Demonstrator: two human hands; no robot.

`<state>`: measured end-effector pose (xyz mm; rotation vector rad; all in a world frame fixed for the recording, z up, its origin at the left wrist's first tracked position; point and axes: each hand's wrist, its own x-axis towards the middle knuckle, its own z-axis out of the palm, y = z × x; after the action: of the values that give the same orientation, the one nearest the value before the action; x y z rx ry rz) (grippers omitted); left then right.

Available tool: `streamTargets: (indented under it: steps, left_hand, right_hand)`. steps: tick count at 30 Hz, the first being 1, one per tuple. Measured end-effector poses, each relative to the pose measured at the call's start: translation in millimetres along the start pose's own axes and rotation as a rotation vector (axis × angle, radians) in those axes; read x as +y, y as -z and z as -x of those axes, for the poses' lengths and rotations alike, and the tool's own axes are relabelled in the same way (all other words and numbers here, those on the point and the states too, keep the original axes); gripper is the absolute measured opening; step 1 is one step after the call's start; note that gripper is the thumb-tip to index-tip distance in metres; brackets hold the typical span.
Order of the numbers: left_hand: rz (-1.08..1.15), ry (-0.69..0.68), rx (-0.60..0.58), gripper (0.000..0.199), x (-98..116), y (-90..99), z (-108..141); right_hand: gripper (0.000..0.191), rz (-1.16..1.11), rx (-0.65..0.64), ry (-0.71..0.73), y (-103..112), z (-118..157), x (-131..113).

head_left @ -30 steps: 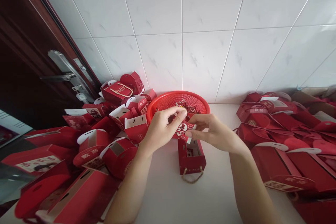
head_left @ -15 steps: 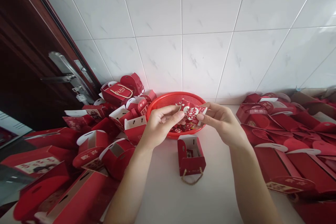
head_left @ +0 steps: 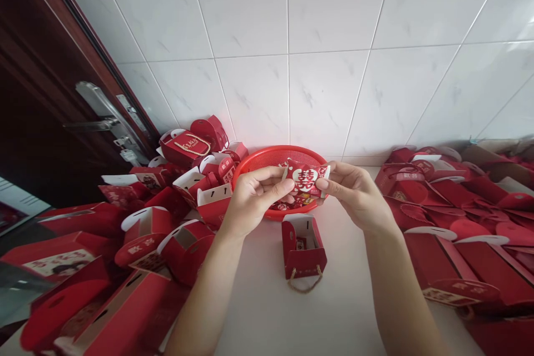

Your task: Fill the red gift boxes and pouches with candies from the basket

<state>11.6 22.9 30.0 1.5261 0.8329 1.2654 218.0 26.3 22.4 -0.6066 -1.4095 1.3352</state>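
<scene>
A red candy packet (head_left: 306,179) with a white patch and a red double-happiness character is held up between both hands. My left hand (head_left: 259,194) pinches its left edge, and my right hand (head_left: 354,193) grips its right edge between thumb and fingers. Just beneath and behind it is a red plastic basket (head_left: 275,154) with small wrapped pieces inside, partly hidden by the hands. Closer to me, an open red gift box (head_left: 304,258) with a twisted rope handle stands on the white table (head_left: 292,322); a small red item lies in it.
Many red gift boxes (head_left: 146,233), several standing open, crowd the left side. Another heap of red boxes (head_left: 450,239) covers the right side. Behind rises a white tiled wall (head_left: 325,89). A dark door (head_left: 45,83) with a metal handle (head_left: 104,111) is at left.
The packet has been turned a little, so its printed face now lies flatter and shows more fully. Both hands stay nearly in place; the box and basket have not moved.
</scene>
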Motion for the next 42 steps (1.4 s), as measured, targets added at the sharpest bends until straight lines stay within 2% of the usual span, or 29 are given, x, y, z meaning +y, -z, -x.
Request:
streamTargets:
  steps: [9,16,22,34,38,42]
  left_hand:
    - [-0.082,-0.069,0.049,0.030,0,-4.4,1]
    - [-0.119,-0.088,0.034,0.030,-1,-5.3,1]
    - [-0.139,-0.091,0.095,0.029,-5,-4.3,1]
    - [-0.110,-0.192,0.170,0.028,-6,-8.4,-1]
    - [-0.137,-0.187,0.161,0.031,-5,-8.8,-1]
    - [-0.108,-0.219,0.162,0.028,-4,-11.3,-2]
  right_hand:
    - [0.033,0.051,0.012,-0.036,-4,-1,-2]
    - [0.034,0.054,0.038,-0.041,-2,0,-5]
    - [0.040,0.078,-0.046,-0.090,-3,1,-5]
    - [0.026,0.156,-0.041,0.024,-8,2,-3]
    - [0.024,0.217,0.030,0.082,-9,2,-3]
    - [0.022,0.151,0.167,0.087,-12,1,-1]
